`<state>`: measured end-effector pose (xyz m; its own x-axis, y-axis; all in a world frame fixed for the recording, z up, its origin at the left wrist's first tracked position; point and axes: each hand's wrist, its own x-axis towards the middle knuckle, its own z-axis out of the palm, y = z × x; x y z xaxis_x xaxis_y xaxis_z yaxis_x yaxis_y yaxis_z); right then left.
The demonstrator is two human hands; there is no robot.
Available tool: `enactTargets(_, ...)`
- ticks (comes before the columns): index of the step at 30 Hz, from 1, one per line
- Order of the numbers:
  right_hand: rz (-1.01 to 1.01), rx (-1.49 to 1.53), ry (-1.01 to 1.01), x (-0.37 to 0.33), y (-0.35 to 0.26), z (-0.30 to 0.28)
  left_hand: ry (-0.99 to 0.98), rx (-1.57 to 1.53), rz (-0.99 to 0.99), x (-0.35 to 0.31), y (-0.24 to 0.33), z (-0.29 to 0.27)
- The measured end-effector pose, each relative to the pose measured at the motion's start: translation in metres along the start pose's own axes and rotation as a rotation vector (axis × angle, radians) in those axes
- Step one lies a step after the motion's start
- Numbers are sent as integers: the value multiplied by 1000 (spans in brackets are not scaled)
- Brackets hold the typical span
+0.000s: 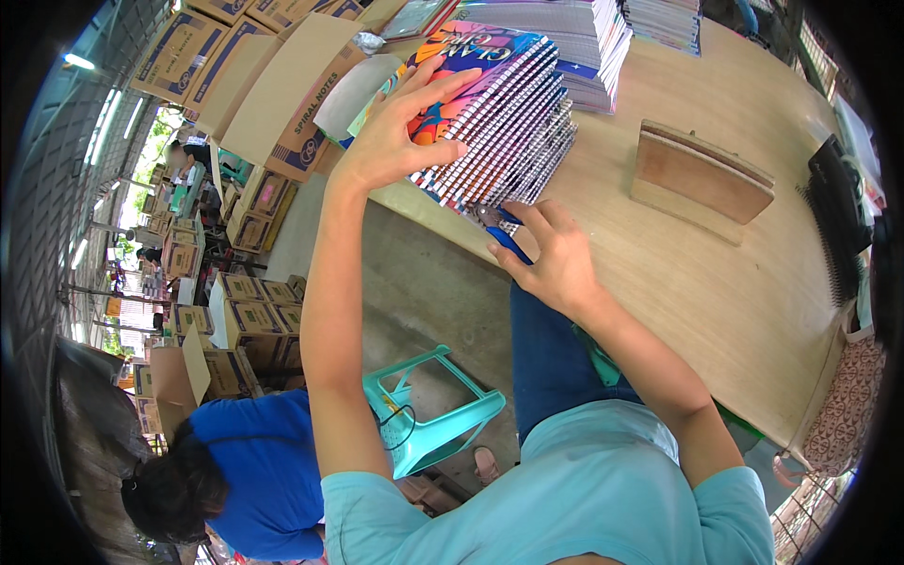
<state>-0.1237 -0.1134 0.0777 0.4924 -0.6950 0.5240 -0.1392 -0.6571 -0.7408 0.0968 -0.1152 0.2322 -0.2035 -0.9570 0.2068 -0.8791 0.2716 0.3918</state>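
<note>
now, a left hand [391,141] lies spread, unclenched, across the top of a stack of spiral notebooks [494,104], its thumb at the coils [518,141], on the edge of a pale wooden table [659,235], while the right hand [556,254] grasps blue-handled pliers [509,243] at the stack's lower corner. whether the jaws have closed on wire cannot be told. good work probably calls for a firm left palm, coil ends kept in line, tips set squarely on one wire at a time, and covers spared any scratch.
</note>
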Motion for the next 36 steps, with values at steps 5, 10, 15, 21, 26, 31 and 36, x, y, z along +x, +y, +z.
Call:
enactTargets(5, 641, 702, -314, 8, 8, 1, -6, 4, 16, 0, -1, 1)
enactTargets(10, 120, 256, -9, -4, 1, -4, 0, -21, -6, 0, -2, 1)
enactTargets(15, 19, 96, 24, -8, 6, 6, 0, -3, 10, 0, 0, 0)
enactTargets(21, 682, 856, -312, -6, 16, 13, 0, -5, 18, 1, -5, 3)
enactTargets(26, 136, 176, -12, -17, 20, 2, -7, -36, 33, -1, -4, 0)
enactTargets(31, 46, 48, 4, -18, 27, 8, -14, -36, 47, 2, -4, 0)
enactTargets(36, 47, 23, 4, -18, 29, 9, -13, -99, 21, 2, -1, 2)
